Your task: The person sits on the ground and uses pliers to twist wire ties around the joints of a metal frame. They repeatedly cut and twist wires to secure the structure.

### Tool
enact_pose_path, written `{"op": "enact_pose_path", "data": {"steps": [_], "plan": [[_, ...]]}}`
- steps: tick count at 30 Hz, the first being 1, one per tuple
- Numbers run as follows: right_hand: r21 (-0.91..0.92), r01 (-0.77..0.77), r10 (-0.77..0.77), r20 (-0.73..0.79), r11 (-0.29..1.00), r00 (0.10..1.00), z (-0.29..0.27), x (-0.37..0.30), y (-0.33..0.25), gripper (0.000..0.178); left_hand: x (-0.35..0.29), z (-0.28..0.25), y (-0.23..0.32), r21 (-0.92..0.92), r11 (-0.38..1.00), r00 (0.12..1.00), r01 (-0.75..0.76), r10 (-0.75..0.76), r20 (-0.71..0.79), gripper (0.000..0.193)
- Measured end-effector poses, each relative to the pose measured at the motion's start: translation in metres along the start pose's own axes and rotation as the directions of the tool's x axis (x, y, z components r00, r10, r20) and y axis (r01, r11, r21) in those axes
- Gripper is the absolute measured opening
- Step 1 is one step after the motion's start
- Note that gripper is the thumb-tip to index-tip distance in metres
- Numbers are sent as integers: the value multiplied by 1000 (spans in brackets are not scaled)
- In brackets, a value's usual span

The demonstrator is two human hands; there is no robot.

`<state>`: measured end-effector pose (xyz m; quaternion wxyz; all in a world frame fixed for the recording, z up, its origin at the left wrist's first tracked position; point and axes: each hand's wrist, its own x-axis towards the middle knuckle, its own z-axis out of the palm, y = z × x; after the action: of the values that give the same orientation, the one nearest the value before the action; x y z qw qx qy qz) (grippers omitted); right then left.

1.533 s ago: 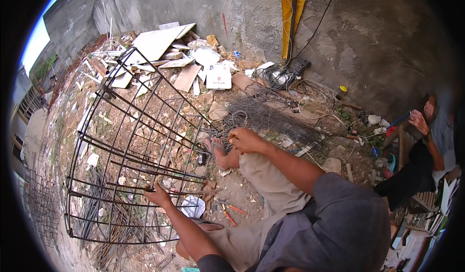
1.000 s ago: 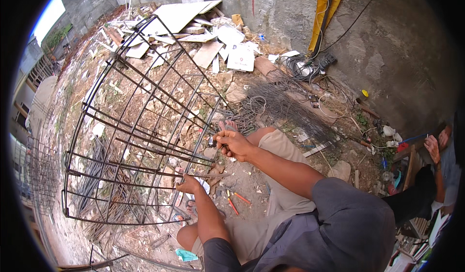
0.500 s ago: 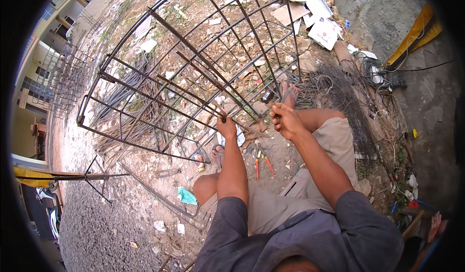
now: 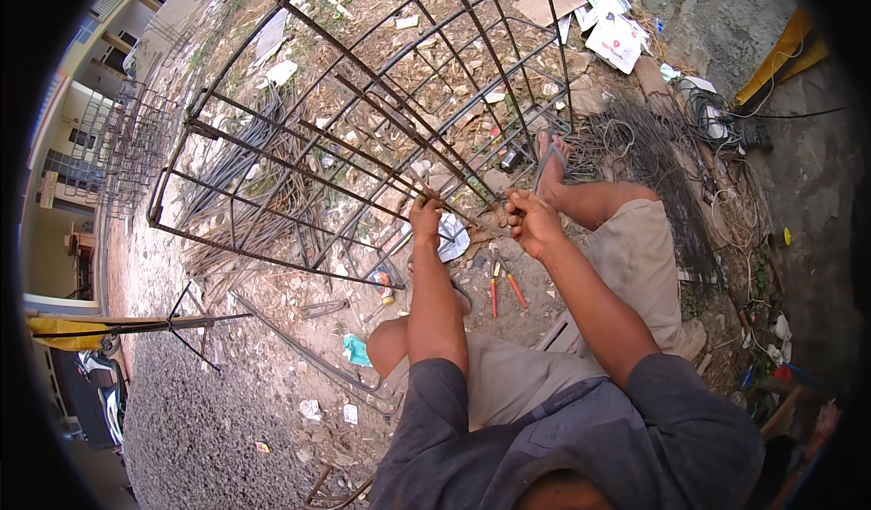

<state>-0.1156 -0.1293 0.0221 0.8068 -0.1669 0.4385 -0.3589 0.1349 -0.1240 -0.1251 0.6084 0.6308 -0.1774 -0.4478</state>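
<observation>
A cage of dark steel reinforcing bars stands tilted in front of me, its near edge reaching both hands. My left hand is closed around a steel bar at the cage's near side. To the right, my right hand is held up with thumb and fingertips pinched together beside the end of another bar. Whatever lies between those fingertips is too small to make out. Pliers or cutters with red handles lie on the dirt between my legs, touched by neither hand.
Loose bars are heaped left of the cage, with a gravel pile nearer. Dark wire mesh and tangled wire lie at the right. Broken tiles are strewn beyond the cage. A teal scrap lies by my left knee.
The whole view has shifted slightly. My right hand has come a little nearer the cage bars, still pinched. My left hand keeps its grip, and my left foot is now mostly hidden behind my arm.
</observation>
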Motion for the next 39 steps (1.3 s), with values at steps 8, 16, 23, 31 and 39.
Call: {"op": "enact_pose_path", "data": {"steps": [8,16,23,31,39], "plan": [[-135,70,-72,-7,988,997,-11,8,6,13,6,10,12,21,1000,997,-17,18,-76,24],[-237,53,-56,-8,970,998,-13,13,11,17,18,2,2,82,989,990,-124,129,-50,20],[-215,99,-110,-39,972,993,-28,15,3,18,14,12,-4,121,993,996,-4,15,-92,32],[-294,173,-174,22,940,984,-25,23,0,26,8,10,-6,151,982,990,-110,121,-70,30],[-455,211,-215,44,865,976,-19,27,10,28,6,18,2,136,989,989,-49,67,-130,28]]}}
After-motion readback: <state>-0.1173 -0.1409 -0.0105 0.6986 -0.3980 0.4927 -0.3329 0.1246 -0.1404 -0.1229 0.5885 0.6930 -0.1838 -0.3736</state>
